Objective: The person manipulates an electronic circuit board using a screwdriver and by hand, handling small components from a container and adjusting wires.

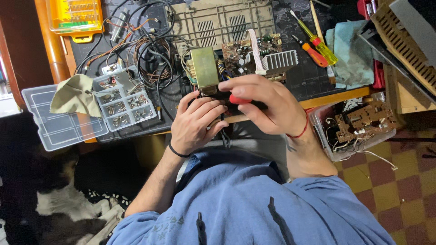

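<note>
Two hands at a dismantled amplifier board [254, 56].
Right hand [268, 106] clenches a red-handled screwdriver [240, 99], long axis hidden; left hand [196, 124] grasps the chassis edge. Two spare screwdrivers [315, 45] lie nearby.

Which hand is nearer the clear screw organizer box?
Left. The left hand sits just right of the screw organizer box; the right hand, gripping a red-handled tool, is farther right.

Place: a home electronics repair bench.
Bench: an orange-edged wooden table [338, 96] under a dark work mat.
Parts: a green circuit board with a finned aluminium heat sink [259, 53], tangled black and brown wires [150, 54].
Tools: yellow and orange-handled screwdrivers [315, 45], a clear plastic compartment box of screws [122, 102].
Floor: red and yellow checkered tiles [399, 186].
</note>
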